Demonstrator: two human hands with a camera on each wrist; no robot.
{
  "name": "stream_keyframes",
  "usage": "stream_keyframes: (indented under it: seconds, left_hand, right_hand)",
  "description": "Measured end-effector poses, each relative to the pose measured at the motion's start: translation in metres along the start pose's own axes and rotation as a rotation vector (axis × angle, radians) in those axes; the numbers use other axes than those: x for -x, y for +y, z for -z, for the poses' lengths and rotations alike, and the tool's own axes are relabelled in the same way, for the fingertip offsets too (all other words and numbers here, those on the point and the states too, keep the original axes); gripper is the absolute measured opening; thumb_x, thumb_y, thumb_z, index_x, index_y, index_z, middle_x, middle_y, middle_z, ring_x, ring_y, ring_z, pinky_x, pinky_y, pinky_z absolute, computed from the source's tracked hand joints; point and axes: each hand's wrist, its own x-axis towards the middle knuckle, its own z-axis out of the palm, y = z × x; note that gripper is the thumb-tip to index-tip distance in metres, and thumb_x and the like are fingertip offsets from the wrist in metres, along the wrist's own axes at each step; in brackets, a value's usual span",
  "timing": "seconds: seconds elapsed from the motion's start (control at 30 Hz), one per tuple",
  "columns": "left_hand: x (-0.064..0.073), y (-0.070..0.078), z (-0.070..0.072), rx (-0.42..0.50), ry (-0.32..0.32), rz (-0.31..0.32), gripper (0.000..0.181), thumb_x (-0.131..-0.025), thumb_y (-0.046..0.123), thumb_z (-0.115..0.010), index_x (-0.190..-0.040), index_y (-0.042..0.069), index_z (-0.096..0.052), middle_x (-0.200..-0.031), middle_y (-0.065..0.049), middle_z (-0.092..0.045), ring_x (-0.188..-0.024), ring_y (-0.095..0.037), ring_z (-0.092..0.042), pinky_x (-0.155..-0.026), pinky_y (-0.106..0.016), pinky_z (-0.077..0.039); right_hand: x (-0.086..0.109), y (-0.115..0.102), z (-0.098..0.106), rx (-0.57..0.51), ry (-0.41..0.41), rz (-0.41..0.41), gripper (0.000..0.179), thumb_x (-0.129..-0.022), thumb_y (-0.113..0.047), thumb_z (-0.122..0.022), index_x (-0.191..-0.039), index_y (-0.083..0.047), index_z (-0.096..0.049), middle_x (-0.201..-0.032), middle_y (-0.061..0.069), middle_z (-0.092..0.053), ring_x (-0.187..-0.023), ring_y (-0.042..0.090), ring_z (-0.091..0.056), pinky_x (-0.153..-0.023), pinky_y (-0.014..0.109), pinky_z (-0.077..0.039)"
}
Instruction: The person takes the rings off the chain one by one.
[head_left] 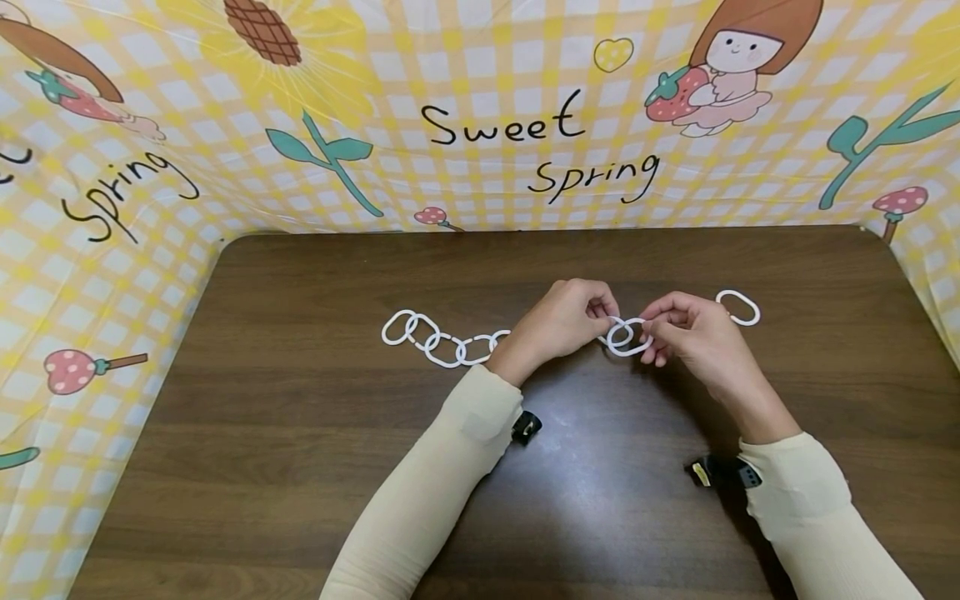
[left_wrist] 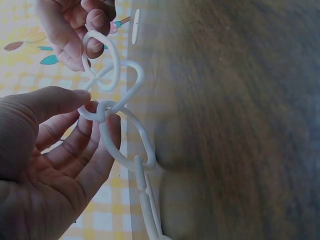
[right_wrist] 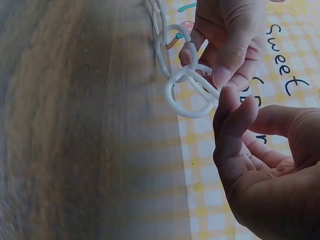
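A chain of white plastic oval links [head_left: 448,364] lies on the table to the left and passes behind my left wrist. My left hand [head_left: 566,321] pinches a link [left_wrist: 138,82] near the chain's right end between thumb and fingers. With thumb and fingertips, my right hand [head_left: 693,342] grips the end link [left_wrist: 118,60]. This link crosses the one in the left hand, and both are held above the table. The right wrist view shows the two overlapping, with the end link [right_wrist: 168,95] partly hidden by fingertips. A single loose link [head_left: 757,313] lies just beyond the right hand.
The brown wooden table [head_left: 300,467] has rounded far corners. Behind it and at the sides hangs a yellow checked cloth [head_left: 480,183] with printed flowers and lettering. Small black devices [head_left: 527,427] sit at both wrists, below light sleeves.
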Motion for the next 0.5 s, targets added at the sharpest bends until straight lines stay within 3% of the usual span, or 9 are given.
stream_keyframes:
  seconds: [0.5]
  left_hand:
    - [-0.0006, 0.0001, 0.0001, 0.002, -0.004, 0.007, 0.004, -0.097, 0.009, -0.071, -0.095, 0.01, -0.074, -0.087, -0.001, -0.071, -0.08, -0.009, -0.063, -0.071, -0.016, -0.048]
  right_hand:
    - [0.0013, -0.0012, 0.0, -0.008, 0.003, -0.008, 0.016, -0.1, 0.002, -0.056, -0.111, 0.014, -0.057, -0.077, 0.002, -0.073, -0.06, 0.011, -0.068, -0.057, 0.027, -0.058]
